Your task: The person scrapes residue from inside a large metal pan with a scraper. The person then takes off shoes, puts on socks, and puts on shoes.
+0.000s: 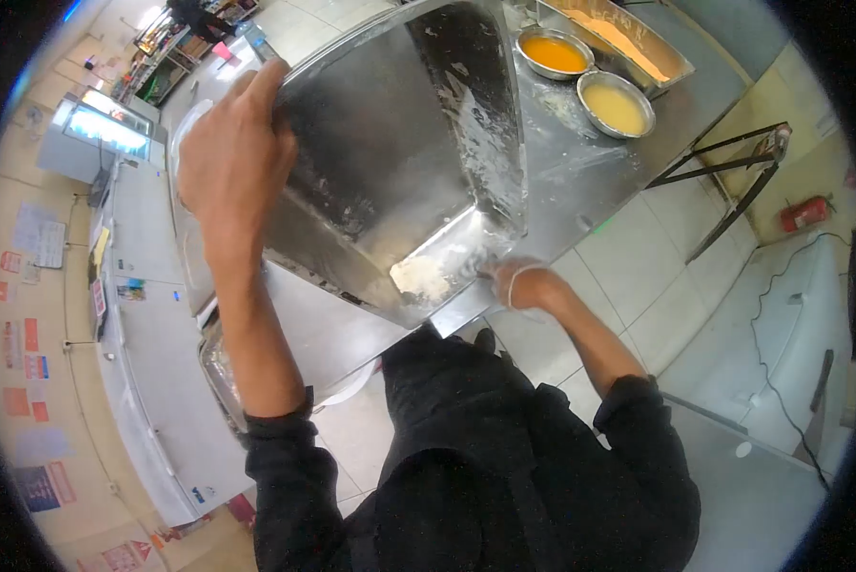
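Observation:
A deep rectangular metal pan is tilted up on its side over the steel table's near edge. My left hand is closed over the pan's upper left rim. Pale flour lies in a small heap in the pan's lowest corner, and more is smeared on the inner right wall. At that low corner is my right hand, blurred by motion, its fingers curled in. A greyish blur shows at its fingertips, and I cannot make out what it is.
On the floury steel table stand a bowl of orange liquid, a bowl of pale yellow liquid and a long metal tray of orange-tan powder. A black folding frame juts out at the right. White chest freezers line the left.

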Demonstrator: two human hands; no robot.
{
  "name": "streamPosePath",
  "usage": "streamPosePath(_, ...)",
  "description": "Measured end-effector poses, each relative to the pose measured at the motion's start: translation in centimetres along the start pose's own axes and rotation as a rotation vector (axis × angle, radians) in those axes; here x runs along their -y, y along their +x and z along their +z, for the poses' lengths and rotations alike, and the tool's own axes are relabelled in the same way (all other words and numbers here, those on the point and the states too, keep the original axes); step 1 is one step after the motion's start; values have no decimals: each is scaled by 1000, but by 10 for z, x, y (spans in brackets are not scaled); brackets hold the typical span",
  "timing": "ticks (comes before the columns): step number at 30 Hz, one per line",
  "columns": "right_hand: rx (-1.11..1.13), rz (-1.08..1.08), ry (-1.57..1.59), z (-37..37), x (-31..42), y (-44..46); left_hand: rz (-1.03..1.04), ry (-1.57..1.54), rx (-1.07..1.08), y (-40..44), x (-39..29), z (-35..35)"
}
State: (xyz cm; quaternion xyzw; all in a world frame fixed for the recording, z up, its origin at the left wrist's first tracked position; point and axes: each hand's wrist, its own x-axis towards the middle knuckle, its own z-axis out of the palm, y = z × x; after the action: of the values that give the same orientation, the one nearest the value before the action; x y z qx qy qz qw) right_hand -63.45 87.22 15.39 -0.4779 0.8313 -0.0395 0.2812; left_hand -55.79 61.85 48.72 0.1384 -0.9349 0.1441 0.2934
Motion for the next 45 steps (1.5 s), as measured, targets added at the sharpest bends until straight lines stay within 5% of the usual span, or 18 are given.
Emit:
streamPosePath(1, -139, 85, 79, -25, 31, -24, -13, -6, -2, 0, 1, 1)
streamPosePath(6, -40, 76, -64, -4, 55, -15, 59, 7, -106, -3, 8, 9)
streamPosePath(10, 53, 82, -39, -8, 80, 0, -73, 1, 70, -5, -4, -2)
streamPosePath(20, -181, 99, -60, 11, 80, 55, -116, 130, -115, -6, -25, -4)
streamPosePath(26, -39, 139, -59, 4, 85, 29, -99, 45, -133, -7, -14, 4)
streamPosePath(28, -328, -42, 203, -5, 82, 40, -74, 33, -138, -7, -10, 6)
streamPosePath(32, -36, 53, -8, -3, 49, 84, -4, 10, -172, -11, -9, 10)
streamPosePath(37, -4, 51, 45, -2, 65, 54, 9, -33, -172, -6, -3, 12)
streamPosePath(39, 13, 226, 72, 6, 68, 56, 28, -13, -215, -5, -5, 15)
streamPosePath(45, 21, 60, -92, 2, 58, 78, 83, 15, -290, -8, -1, 19)
